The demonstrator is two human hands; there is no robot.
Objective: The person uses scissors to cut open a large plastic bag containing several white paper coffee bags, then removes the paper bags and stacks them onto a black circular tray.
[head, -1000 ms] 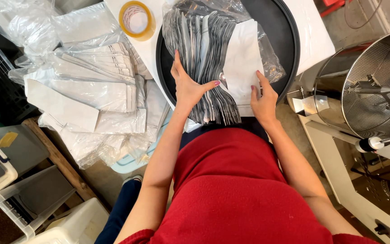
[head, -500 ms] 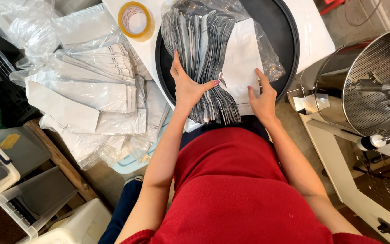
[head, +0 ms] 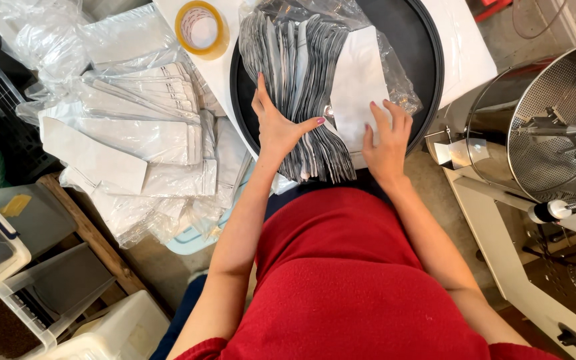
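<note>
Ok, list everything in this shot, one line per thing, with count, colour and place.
stack of flat pouches: one fanned stack, grey and white, on the round tray under the left hand
white pouch: one, white, on the tray beside the stack, under the right fingertips
clear plastic wrap: one, transparent, under the pouches
round tray: one, black, on the white table
white table: one, white, top centre
tape roll: one, yellowish, on the table left of the tray
bagged pouches: several packs, white in clear plastic, left
metal drum: one, steel with perforated floor, right
plastic bins: several, clear and white, lower left
red top: one, red, bottom centre
left hand: flat on the stack
right hand: fingertips on the white pouch
</note>
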